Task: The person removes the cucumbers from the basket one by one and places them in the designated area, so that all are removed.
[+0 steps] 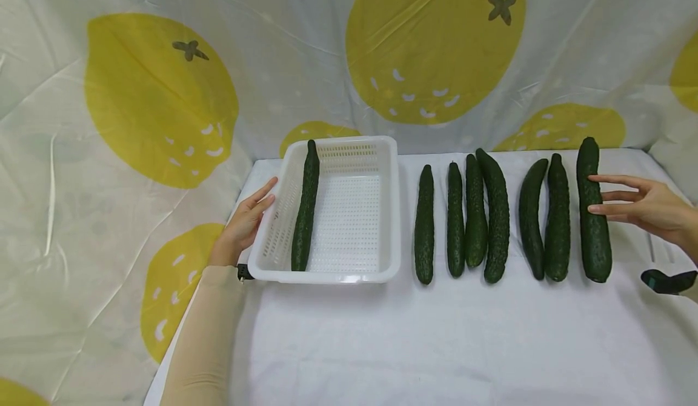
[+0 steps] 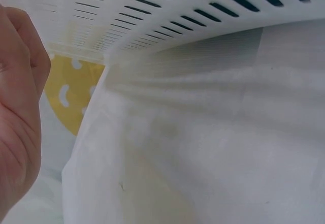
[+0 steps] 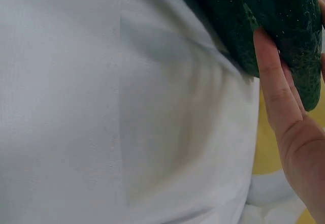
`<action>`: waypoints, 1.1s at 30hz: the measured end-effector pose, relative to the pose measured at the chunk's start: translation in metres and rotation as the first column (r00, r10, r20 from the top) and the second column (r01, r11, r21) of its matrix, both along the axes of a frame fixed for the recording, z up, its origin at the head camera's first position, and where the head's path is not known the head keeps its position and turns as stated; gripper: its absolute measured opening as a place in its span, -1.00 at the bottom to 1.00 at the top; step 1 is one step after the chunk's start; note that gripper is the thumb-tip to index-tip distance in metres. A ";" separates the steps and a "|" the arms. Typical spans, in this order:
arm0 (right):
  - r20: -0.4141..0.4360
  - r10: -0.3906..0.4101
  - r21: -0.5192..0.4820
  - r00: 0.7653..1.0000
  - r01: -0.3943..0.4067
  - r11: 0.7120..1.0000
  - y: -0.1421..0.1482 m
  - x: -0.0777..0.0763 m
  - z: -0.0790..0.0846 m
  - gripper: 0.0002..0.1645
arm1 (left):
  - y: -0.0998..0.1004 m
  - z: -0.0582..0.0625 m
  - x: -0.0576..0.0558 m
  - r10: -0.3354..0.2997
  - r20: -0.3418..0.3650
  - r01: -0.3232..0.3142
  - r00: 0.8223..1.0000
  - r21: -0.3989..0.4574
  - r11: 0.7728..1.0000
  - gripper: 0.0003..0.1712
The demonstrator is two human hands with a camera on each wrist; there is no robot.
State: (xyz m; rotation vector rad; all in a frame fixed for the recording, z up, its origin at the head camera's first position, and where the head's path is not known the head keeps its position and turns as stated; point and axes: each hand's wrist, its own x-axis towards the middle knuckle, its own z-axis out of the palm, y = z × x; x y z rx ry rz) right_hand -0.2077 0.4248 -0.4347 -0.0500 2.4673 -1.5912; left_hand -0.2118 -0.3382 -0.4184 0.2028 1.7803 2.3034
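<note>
In the head view my right hand (image 1: pixel 646 206) is at the far right, gripping a thick dark green cucumber (image 1: pixel 594 236). The right wrist view shows the thumb (image 3: pixel 274 76) against one side of this cucumber (image 3: pixel 299 46) and fingertips at its other side. Whether it touches the cloth is unclear. My left hand (image 1: pixel 245 221) rests against the left side of a white slotted plastic basket (image 1: pixel 388 212), its fingers stretched along the outside of the rim. One long cucumber (image 1: pixel 306 212) lies lengthwise inside the basket, near its left wall.
Between the basket and my right hand lie several cucumbers (image 1: pixel 424 224), roughly parallel, some curved (image 1: pixel 495 218). A white cloth (image 1: pixel 382 339) covers the table. Behind and to the left hangs a curtain (image 1: pixel 305 48) printed with yellow lemons.
</note>
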 end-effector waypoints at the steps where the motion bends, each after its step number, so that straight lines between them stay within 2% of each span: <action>1: -0.001 -0.003 -0.007 1.000 0.003 1.000 0.001 0.000 -0.001 -0.15 | 0.000 0.000 0.000 0.000 0.000 0.000 1.000 0.002 1.000 -0.36; 7: 0.008 -0.007 -0.049 1.000 0.007 0.999 0.005 0.000 -0.006 -0.19 | 0.000 -0.001 0.001 0.001 0.005 -0.001 1.000 -0.001 1.000 -0.36; 21: 0.108 -0.018 -0.044 0.994 0.023 0.999 0.005 0.000 -0.015 -0.23 | -0.001 0.001 0.000 -0.012 -0.003 0.012 1.000 -0.030 0.999 -0.36; 33: 0.116 -0.008 0.062 0.993 0.001 0.998 0.005 -0.002 -0.017 -0.28 | -0.001 0.001 0.001 -0.011 -0.004 0.011 1.000 -0.036 0.999 -0.35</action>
